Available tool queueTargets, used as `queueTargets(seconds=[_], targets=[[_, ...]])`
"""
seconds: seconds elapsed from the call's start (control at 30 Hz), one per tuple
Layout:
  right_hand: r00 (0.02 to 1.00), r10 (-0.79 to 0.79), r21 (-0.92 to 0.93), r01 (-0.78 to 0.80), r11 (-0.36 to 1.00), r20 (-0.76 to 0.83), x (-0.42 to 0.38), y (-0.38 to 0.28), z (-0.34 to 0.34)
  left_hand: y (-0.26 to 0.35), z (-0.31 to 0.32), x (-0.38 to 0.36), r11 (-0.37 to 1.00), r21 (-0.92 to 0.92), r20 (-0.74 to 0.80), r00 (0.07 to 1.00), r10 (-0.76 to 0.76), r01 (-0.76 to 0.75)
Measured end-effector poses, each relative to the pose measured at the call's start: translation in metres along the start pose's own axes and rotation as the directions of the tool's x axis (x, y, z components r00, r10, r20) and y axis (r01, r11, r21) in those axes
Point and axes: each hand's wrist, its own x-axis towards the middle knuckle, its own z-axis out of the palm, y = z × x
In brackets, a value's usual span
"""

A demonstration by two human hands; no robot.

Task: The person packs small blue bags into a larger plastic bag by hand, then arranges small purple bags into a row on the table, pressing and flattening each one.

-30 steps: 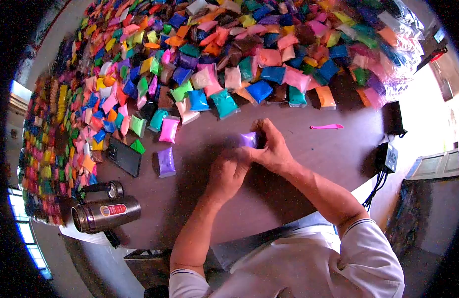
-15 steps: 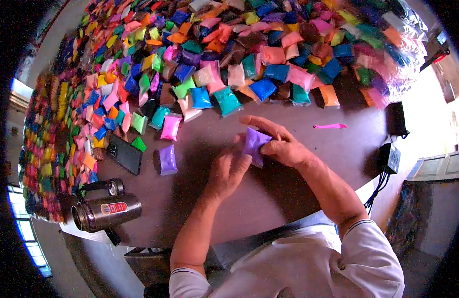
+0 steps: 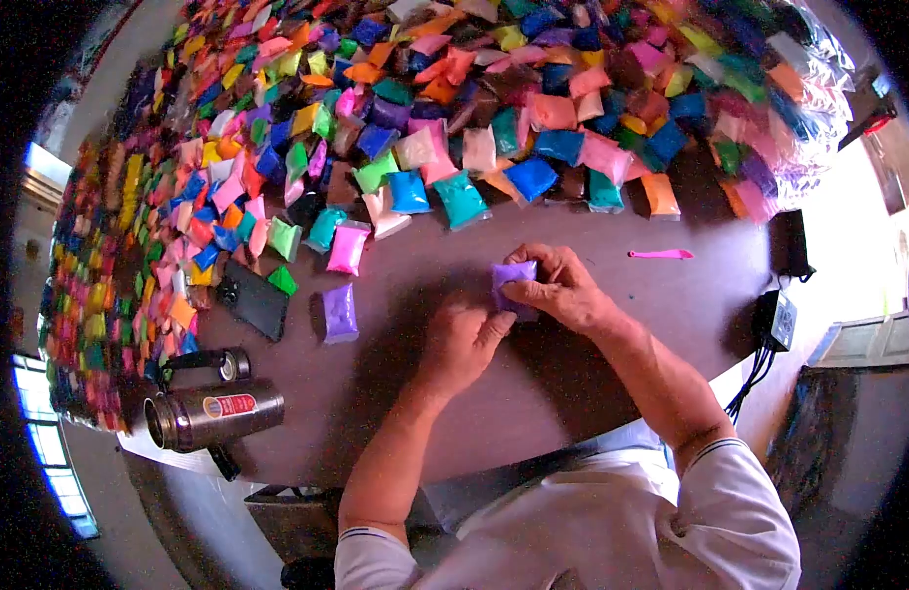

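Note:
Between my two hands is a small purple packet (image 3: 511, 278), a clear pouch with soft-looking purple filling. My right hand (image 3: 564, 287) pinches it with the thumb across its face and the fingers curled behind. My left hand (image 3: 459, 344) is closed at the packet's lower left edge, its thumb against the bottom; its other fingers are mostly hidden. A second purple packet (image 3: 340, 314) lies flat on the dark table (image 3: 395, 433), to the left of my left hand. Just beyond that rests a pink packet (image 3: 348, 248).
A large heap of colourful packets (image 3: 454, 197) covers the far side and left of the table. A black phone (image 3: 253, 302) and a steel flask (image 3: 218, 415) lie at left. On the right are a pink plastic tool (image 3: 661, 255) and a black power adapter (image 3: 775, 320) with cables.
The held packet has turned from tilted to more upright. My right fingers have curled in from being stretched out, and the left hand has shifted slightly. The view has moved a little.

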Motion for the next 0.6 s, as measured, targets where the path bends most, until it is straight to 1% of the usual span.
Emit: queueTargets(seconds=[0.07, 0.1, 0.13, 0.17, 0.2, 0.23, 0.27, 0.3, 0.33, 0.37, 0.4, 0.43, 0.5, 0.53, 0.57, 0.6], targets=[[0.998, -0.06, 0.114, 0.058, 0.992, 0.014, 0.0, -0.001, 0.002, 0.001, -0.001, 0.0, 1.0, 0.009, -0.002, 1.0, 0.012, -0.012], [0.998, -0.062, 0.114, 0.059, 0.992, 0.019, -0.001, -0.004, 0.003, 0.001, -0.002, 0.0, 1.0, 0.016, 0.0, 1.0, 0.024, -0.024], [0.999, -0.034, 0.141, 0.035, 0.989, -0.009, -0.003, -0.01, 0.004, 0.002, -0.003, 0.001, 1.0, 0.021, -0.008, 1.0, 0.019, -0.019], [1.0, -0.004, 0.17, 0.009, 0.985, -0.029, -0.003, -0.013, 0.006, 0.005, -0.004, 0.001, 0.99, -0.076, 0.06, 0.992, -0.115, 0.12], [1.0, -0.005, 0.173, 0.006, 0.985, -0.002, -0.001, -0.008, 0.004, 0.006, -0.006, 0.0, 0.951, -0.161, 0.131, 0.961, -0.245, 0.265], [0.996, -0.025, 0.163, 0.038, 0.986, -0.08, 0.0, 0.002, -0.001, 0.004, -0.006, -0.002, 0.947, -0.151, 0.107, 0.957, -0.27, 0.284], [0.987, -0.042, 0.154, 0.066, 0.986, -0.154, 0.003, 0.005, 0.001, -0.001, -0.003, -0.003, 0.948, -0.167, 0.113, 0.96, -0.256, 0.273], [0.992, -0.039, 0.165, 0.058, 0.985, -0.118, 0.002, 0.005, 0.004, -0.004, -0.002, -0.004, 0.949, -0.183, 0.121, 0.963, -0.239, 0.258], [0.995, -0.029, -0.011, 0.028, 1.0, -0.094, 0.0, -0.008, 0.008, -0.005, -0.004, -0.003, 0.947, -0.172, 0.097, 0.961, -0.258, 0.272], [0.997, -0.016, -0.189, 0.0, 0.982, -0.08, -0.002, -0.014, 0.009, -0.005, -0.005, -0.002, 0.974, -0.156, 0.082, 0.985, -0.154, 0.165], [0.998, -0.014, -0.19, 0.002, 0.982, -0.064, -0.003, -0.009, 0.007, -0.005, -0.004, -0.002, 0.989, -0.141, 0.071, 0.997, -0.041, 0.051], [0.993, -0.043, -0.174, 0.024, 0.984, -0.106, -0.002, -0.004, 0.003, -0.008, 0.001, -0.003, 0.993, -0.114, 0.029, 0.999, -0.027, 0.03], [0.979, -0.073, -0.124, 0.05, 0.991, -0.188, -0.001, 0.0, -0.002, -0.014, 0.006, -0.005, 0.994, -0.102, 0.01, 0.999, -0.037, 0.038], [0.981, -0.076, -0.131, 0.052, 0.99, -0.181, 0.0, 0.003, -0.003, -0.014, 0.006, -0.004, 0.995, -0.087, 0.007, 0.999, -0.041, 0.042], [0.944, -0.083, -0.119, 0.047, 0.992, -0.32, 0.003, 0.008, -0.005, -0.013, 0.006, -0.004, 0.995, -0.086, 0.0, 0.999, -0.04, 0.04], [0.886, -0.089, -0.105, 0.046, 0.993, -0.454, 0.005, 0.01, -0.005, -0.012, 0.005, -0.003, 1.0, -0.009, -0.008, 1.0, -0.004, 0.004]])
